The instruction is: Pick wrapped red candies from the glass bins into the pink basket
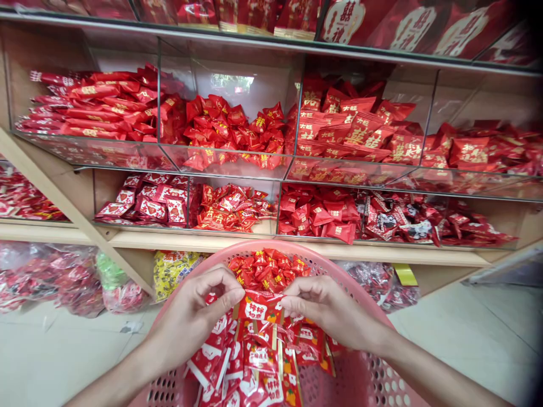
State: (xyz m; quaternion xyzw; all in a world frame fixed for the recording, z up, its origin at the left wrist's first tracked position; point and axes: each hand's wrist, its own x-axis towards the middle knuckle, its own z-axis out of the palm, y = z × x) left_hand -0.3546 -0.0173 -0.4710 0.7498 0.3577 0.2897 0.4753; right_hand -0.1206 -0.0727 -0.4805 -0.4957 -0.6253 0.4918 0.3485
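Note:
Between my two hands a red candy packet (pixel 256 308) with a white label is stretched flat by its upper corners. My left hand (pixel 211 298) pinches its left corner between thumb and finger. The right corner is pinched by my right hand (pixel 316 308). Beneath it, a pink plastic basket (pixel 384 379) with a perforated wall holds more packets of the same print (pixel 271 387), red-and-white packets (pixel 207 353) on the left, and small red wrapped candies (pixel 269 268) heaped at the far side.
Wooden shelves (pixel 297 249) with clear acrylic bins (pixel 237 161) of red wrapped sweets rise in front of the basket. Under the lowest shelf, bagged sweets (pixel 68 282), a yellow bag (pixel 173 272) and another clear bag (pixel 377 282) rest on the tiled floor (pixel 475 328).

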